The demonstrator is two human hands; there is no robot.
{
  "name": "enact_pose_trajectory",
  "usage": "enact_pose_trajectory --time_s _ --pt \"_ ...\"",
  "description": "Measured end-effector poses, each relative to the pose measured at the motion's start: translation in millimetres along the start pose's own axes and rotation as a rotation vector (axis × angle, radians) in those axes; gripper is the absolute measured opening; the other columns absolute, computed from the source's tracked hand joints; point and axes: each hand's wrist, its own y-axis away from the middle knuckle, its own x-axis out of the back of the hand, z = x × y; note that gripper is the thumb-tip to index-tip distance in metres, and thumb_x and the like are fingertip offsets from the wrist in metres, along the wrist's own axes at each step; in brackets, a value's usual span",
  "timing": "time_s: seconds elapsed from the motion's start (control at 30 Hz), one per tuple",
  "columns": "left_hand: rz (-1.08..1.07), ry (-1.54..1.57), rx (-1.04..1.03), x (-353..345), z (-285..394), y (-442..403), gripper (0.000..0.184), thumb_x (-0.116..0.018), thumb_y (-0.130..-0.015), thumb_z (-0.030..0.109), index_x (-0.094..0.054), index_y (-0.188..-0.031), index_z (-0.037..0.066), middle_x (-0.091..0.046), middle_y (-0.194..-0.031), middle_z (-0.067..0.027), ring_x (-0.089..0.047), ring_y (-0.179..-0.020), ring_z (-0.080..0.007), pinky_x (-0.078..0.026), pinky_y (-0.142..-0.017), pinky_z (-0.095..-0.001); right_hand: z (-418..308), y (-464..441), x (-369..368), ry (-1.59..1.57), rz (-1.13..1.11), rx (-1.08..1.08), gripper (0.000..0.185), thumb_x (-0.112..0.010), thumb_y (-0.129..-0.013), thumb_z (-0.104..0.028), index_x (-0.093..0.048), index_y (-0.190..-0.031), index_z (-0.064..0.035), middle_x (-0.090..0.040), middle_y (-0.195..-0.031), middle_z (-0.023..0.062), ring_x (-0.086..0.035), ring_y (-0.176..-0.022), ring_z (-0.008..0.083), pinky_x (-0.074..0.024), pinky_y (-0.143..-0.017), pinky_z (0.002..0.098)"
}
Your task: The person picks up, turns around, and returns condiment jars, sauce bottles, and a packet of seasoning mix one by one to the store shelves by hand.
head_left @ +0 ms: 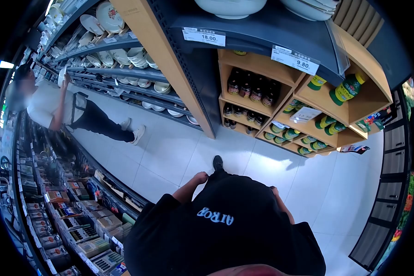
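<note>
Hanging beside the black cloth shirt [225, 230], the 2 hands, left hand [200, 177] and right hand [274, 189], show nothing held; whether their fingers are apart or together, I cannot tell. Small packaged goods [109, 222] fill the long black rack [117, 185] at left; dark glass bottles [246, 87] stand in the pale wooden shelf's [375, 76] left compartments. Elbows are best tucked clear of both edges.

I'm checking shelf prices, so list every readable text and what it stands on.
"18.00": left price label, dark shelf edge.
"9.80": right price label, same edge.
"AIROB", upside down, last letter unsure: black T-shirt.
Too small or blurred: the labels' fine print, white sign card, yellow-green bottles, dark bottles, packaged goods at lower left.
</note>
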Motion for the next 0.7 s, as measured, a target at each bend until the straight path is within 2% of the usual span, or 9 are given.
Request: enact_pose_trajectory --time_s 0.13,0.23,0.27,0.37,0.5,0.53,0.7 --pt "0.013 -0.055 0.049 -26 -60 -7 0.025 -0.054 -0.08 0.021 -0.066 -0.095 0.006 -0.064 -0.102 -0.0179 -0.06 -0.096 -0.0339 -0.049 -0.081 -0.0407 -22 -21 -11 -0.045 -0.003 0.057 0.038 -0.061 -0.075 -0.037 -0.068 -0.098 -0.0063 -0.067 -0.096 0.0187 -0.064 -0.092 0.0315 -0.0499 -0.083 0.0373" --pt "-0.061 -0.218 0.063 -34 -82 -14 0.024 -0.055 -0.079 0.02 -0.066 -0.096 0.006 -0.064 -0.102 -0.0167 -0.06 -0.096 -0.0339 -0.049 -0.083 -0.0406 -42 -18 -7 -0.031 -0.015 0.04 0.038 -0.059 -0.075 -0.038 -0.069 -0.095 -0.0062 -0.067 -0.096 0.0178 -0.064 -0.092 0.0315 -0.05 -0.083 0.0376" --pt "-0.06 -0.251 -0.003 -36 -86 -16 0.026 -0.056 -0.078 0.024 -0.067 -0.094 0.006 -0.064 -0.101 -0.0161 -0.06 -0.095 -0.0338 -0.049 -0.082 -0.041 -46 -15 -5 -0.016 -0.014 0.046 0.039 -0.059 -0.075 -0.039 -0.069 -0.094 -0.0061 -0.067 -0.096 0.0173 -0.064 -0.092 0.0316 -0.0501 -0.083 0.0377" --pt "-0.179 -0.217 0.023 -20 -64 -13 0.035 -0.043 -0.084 0.024 -0.067 -0.097 0.002 -0.061 -0.109 -0.0215 -0.057 -0.103 -0.0366 -0.045 -0.089 -0.0412 -42 -19 -2 0.032 -0.019 0.052 0.042 -0.057 -0.075 -0.043 -0.069 -0.09 -0.0063 -0.067 -0.096 0.016 -0.064 -0.092 0.0321 -0.0501 -0.081 0.038" --pt "-0.134 0.035 0.151 7 -28 -14 0.038 -0.05 -0.082 0.033 -0.067 -0.094 0.002 -0.062 -0.106 -0.0206 -0.058 -0.102 -0.0352 -0.046 -0.087 -0.0411 -40 -11 3 0.128 -0.051 0.028 0.044 -0.056 -0.074 -0.047 -0.07 -0.087 -0.0069 -0.067 -0.096 0.0161 -0.063 -0.092 0.0327 -0.05 -0.079 0.0386" --pt "-0.128 -0.039 0.065 6 -33 -26 0.034 -0.058 -0.079 0.035 -0.068 -0.095 0.006 -0.065 -0.104 -0.0176 -0.061 -0.095 -0.0318 -0.048 -0.082 -0.0401 -42 -6 4 0.158 -0.06 0.024 0.045 -0.056 -0.074 -0.048 -0.07 -0.086 -0.0068 -0.067 -0.095 0.0166 -0.064 -0.092 0.0328 -0.0501 -0.079 0.0388" --pt "-0.013 0.049 0.062 31 -15 -33 0.031 -0.059 -0.079 0.028 -0.067 -0.102 0.008 -0.063 -0.107 -0.0157 -0.058 -0.103 -0.0303 -0.046 -0.089 -0.0376 -38 5 -3 0.064 -0.021 -0.032 0.053 -0.055 -0.076 -0.053 -0.07 -0.088 -0.0038 -0.067 -0.095 0.0199 -0.064 -0.092 0.0328 -0.0504 -0.077 0.0396"
